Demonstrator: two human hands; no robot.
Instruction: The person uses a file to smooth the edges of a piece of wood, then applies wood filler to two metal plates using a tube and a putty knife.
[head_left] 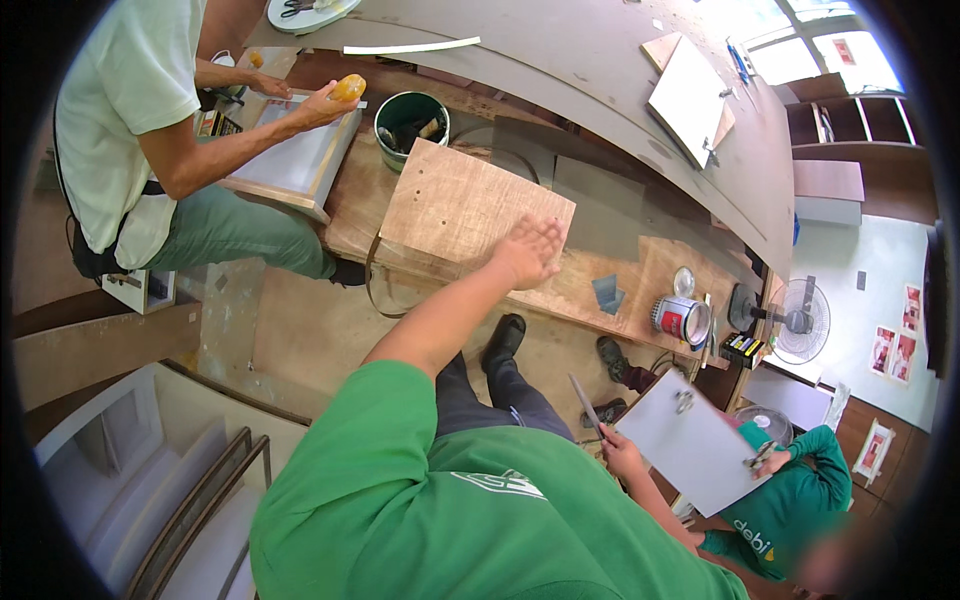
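While the left hand [530, 252] lies flat, fingers extended, on the wooden panel [465, 205] at twelve o'clock on the bench [638, 322], the right hand [623, 455] near five grips a slim-bladed tool [584, 403] that could scratch the neighbouring white board [678, 450] at four if it swings outward.

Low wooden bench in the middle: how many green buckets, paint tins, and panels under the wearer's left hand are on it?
Green bucket: 1
Paint tin: 1
Wooden panel under the left hand: 1
Total: 3
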